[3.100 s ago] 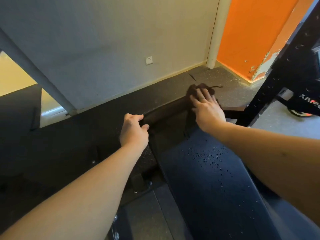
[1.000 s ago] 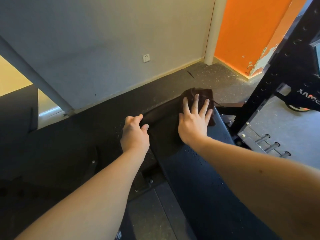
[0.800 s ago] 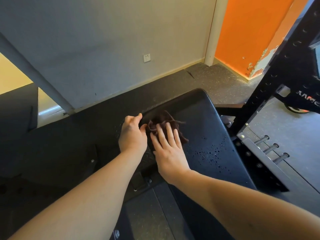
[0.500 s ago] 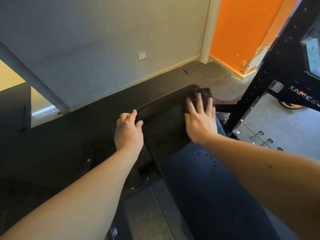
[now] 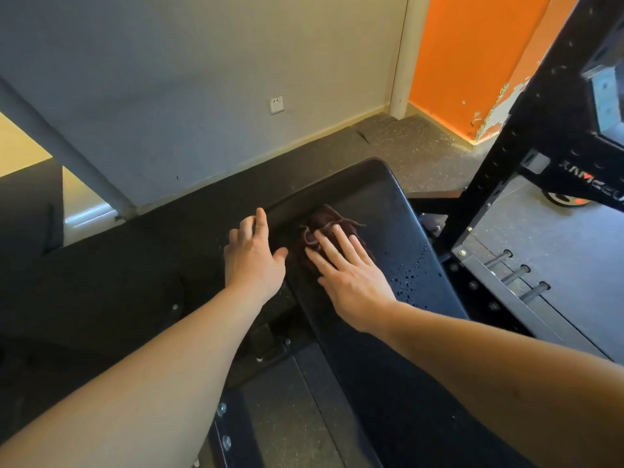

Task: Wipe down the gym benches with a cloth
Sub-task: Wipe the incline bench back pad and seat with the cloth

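A crumpled dark brown cloth (image 5: pixel 329 228) lay near the far end of a black padded gym bench (image 5: pixel 388 197), pressed flat under the straight fingers of the right hand (image 5: pixel 351 275). The left hand (image 5: pixel 253 261), fingers spread and holding nothing, sat at the pad's left edge. Water droplets (image 5: pixel 412 270) beaded just right of the cloth. White and red lettering on the black steel rack (image 5: pixel 526 136) ran off-frame and could not be read.

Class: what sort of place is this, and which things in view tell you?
Probably a gym: a black padded bench, a perforated black steel rack upright beside it, and speckled rubber flooring.
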Demonstrator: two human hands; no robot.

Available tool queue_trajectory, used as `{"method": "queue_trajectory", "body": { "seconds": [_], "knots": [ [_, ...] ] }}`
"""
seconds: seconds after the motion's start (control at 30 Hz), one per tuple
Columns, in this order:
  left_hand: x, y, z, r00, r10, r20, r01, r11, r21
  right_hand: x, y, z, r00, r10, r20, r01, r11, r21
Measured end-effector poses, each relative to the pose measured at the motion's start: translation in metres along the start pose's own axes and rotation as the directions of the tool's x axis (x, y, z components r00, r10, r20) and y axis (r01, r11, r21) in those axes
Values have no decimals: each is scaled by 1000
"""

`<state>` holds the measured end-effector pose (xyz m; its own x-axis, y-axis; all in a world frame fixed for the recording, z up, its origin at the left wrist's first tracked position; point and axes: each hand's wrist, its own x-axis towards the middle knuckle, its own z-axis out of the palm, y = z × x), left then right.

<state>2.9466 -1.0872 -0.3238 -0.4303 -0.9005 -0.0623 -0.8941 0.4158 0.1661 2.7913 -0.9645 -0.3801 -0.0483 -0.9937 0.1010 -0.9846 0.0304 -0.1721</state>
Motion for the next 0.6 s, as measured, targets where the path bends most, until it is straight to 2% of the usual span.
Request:
{"method": "queue_trajectory", "body": {
  "seconds": [0.07,0.13,0.2,0.27,0.33,0.4,0.5,0.6],
  "knots": [
    [1,1,0,1000,-10,-4,10,1000,18,15,36,-10,980,191,-51,-189,980,57],
    [0,2,1,1000,-20,-6,20,999,28,25,68,-19,919,390,-53,-383,918,106],
    [1,4,1,1000,-18,-17,19,999,42,34,75,-21,884,467,-16,-461,877,138],
    [0,4,3,1000,-20,-22,21,999,37,38,52,-18,849,529,-17,-514,831,212],
    [-2,6,4,999,-28,-37,29,999,30,31,14,-11,848,529,-29,-511,832,216],
    [-9,10,6,995,-58,-81,56,998,-29,10,-25,-2,908,418,-17,-411,899,153],
    [-28,24,9,964,-244,-108,208,941,-266,-23,-46,4,959,275,69,-281,954,104],
    [-45,38,16,916,-400,8,359,813,-458,-17,-2,2,919,388,63,-393,913,111]
  ]
}}
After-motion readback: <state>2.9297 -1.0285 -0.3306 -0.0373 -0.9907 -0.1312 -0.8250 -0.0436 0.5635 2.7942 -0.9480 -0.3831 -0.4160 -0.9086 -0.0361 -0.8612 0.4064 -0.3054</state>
